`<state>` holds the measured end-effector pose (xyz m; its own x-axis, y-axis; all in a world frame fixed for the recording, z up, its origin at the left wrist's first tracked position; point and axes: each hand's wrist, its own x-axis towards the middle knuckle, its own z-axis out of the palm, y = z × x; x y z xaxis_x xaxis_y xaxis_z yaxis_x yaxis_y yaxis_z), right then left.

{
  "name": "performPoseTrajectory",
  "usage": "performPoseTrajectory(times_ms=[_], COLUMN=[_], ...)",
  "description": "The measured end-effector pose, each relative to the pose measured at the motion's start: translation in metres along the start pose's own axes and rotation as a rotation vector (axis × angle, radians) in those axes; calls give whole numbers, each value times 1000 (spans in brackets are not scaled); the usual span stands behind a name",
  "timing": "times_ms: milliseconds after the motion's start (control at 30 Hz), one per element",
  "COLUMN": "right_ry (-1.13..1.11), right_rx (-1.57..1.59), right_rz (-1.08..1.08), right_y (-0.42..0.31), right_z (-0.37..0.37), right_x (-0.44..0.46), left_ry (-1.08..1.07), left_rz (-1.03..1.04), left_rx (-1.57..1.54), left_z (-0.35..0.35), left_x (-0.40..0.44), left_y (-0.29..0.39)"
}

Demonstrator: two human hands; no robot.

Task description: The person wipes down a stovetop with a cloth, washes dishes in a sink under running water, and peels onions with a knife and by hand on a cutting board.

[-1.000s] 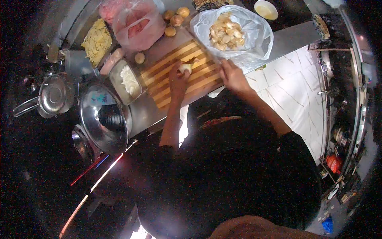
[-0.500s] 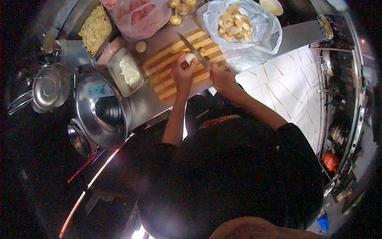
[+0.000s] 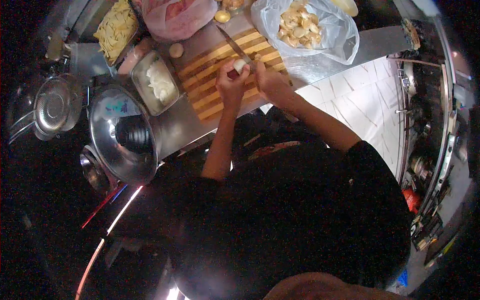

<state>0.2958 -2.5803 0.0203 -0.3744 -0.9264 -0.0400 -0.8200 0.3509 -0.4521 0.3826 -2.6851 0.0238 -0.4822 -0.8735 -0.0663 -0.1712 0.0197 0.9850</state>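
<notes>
Over the striped wooden cutting board (image 3: 210, 102), my left hand (image 3: 231, 82) grips a small whitish peeled onion (image 3: 239, 65) between thumb and fingers. My right hand (image 3: 267, 82) is closed round the handle of a knife (image 3: 232, 44). The blade points up and to the left, past the onion, and my two hands are nearly touching. Some brownish scraps (image 3: 256, 57) lie on the board beside the blade. How far the blade touches the onion cannot be made out.
Left of the board are a container of white food (image 3: 161, 82), a large steel bowl (image 3: 122, 135) and a strainer (image 3: 52, 107). Behind stand a pink bag (image 3: 177, 20), yellow strips (image 3: 116, 30) and an onion (image 3: 222, 16). A clear bag of peelings (image 3: 300, 27) sits behind right.
The knife has come into view in my right hand, which moved left from the board's right edge to beside my left hand. The view has shifted, so the counter items sit higher.
</notes>
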Motion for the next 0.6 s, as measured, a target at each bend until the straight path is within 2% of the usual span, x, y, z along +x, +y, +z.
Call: performPoseTrajectory(times_ms=[100,167,267,333,400,500,600], right_ry=[-245,-123,-86,-131,-197,-115,5], right_rx=[132,107,44,25,48,48,199], right_rz=[277,164,17,40,189,123,147], right_y=[-20,-12,-5,-9,-17,-8,1], right_z=[-34,-12,-1,-8,-14,7,19], right_x=[-26,-25,-8,-6,-17,-14,-3], left_ry=[47,62,27,45,50,35,-37], left_rz=[41,128,6,70,131,45,42], left_rx=[-15,41,137,153,69,45,-24], left_z=[5,4,1,2,3,4,1], left_x=[2,-1,0,1,3,-1,4], left_y=[-24,-22,-16,-18,-29,-11,-29])
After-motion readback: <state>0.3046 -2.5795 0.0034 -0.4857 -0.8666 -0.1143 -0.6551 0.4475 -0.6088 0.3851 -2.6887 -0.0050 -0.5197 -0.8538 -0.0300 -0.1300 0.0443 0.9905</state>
